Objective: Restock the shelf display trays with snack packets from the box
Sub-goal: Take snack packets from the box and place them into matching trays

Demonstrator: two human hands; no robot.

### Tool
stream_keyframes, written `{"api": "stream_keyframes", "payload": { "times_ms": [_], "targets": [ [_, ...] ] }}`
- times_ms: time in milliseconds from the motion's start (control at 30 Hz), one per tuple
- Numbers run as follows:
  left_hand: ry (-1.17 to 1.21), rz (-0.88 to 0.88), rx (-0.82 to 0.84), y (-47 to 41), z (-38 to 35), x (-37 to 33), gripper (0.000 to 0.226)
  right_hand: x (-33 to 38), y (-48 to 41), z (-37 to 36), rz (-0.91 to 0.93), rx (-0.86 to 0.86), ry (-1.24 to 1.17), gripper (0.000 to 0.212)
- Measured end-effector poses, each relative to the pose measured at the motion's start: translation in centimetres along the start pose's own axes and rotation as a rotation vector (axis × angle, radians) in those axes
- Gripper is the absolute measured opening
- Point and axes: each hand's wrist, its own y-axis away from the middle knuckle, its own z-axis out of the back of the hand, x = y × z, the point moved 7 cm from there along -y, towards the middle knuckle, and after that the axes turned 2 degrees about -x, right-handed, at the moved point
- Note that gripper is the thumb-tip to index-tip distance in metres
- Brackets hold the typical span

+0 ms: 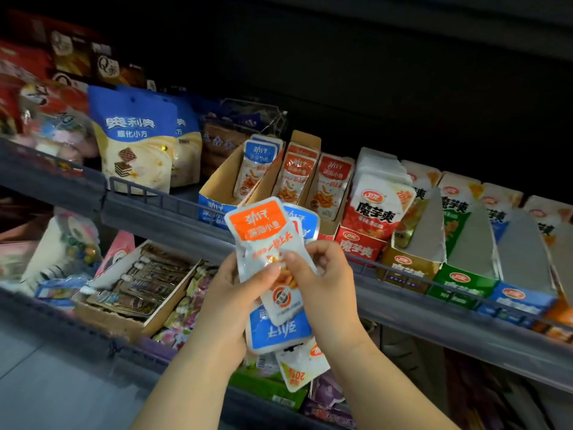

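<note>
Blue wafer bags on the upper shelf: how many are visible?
2. The front blue bag stands upright; the second blue bag sits behind its right edge. Others may be hidden.

Dim light falls on grey tiered store shelves (434, 310) with low rail fronts, above a pale grey floor (40, 377).

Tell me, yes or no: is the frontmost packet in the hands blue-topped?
No, the frontmost packet, held by the left hand and right hand, has an orange top; a blue-topped packet sits behind it.
</note>
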Motion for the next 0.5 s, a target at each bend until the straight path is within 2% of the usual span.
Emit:
{"api": "stream_keyframes", "payload": {
  "times_ms": [133, 367, 433, 500],
  "targets": [
    [0.0, -0.003, 0.031, -0.3, 0.8, -0.2, 0.012, -1.5, -0.3, -1.2, -0.064, -0.038, -0.105, 0.017],
    [-0.066, -0.013, 0.003, -0.9, 2.8, 0.4, 0.012, -2.3, -0.4, -2.5, -0.163, 0.061, -0.206, 0.018],
    [-0.062, 0.006, 0.03, -1.0, 2.9, 0.4, 0.014, -0.9, -1.1, -2.1, -0.046, 0.063, -0.067, 0.028],
    [-0.083, 0.011, 0.054, -1.0, 2.8, 0.3, 0.014, 1.1, -2.2, -1.6, 0.132, 0.036, 0.227, 0.049]
  ]
}}
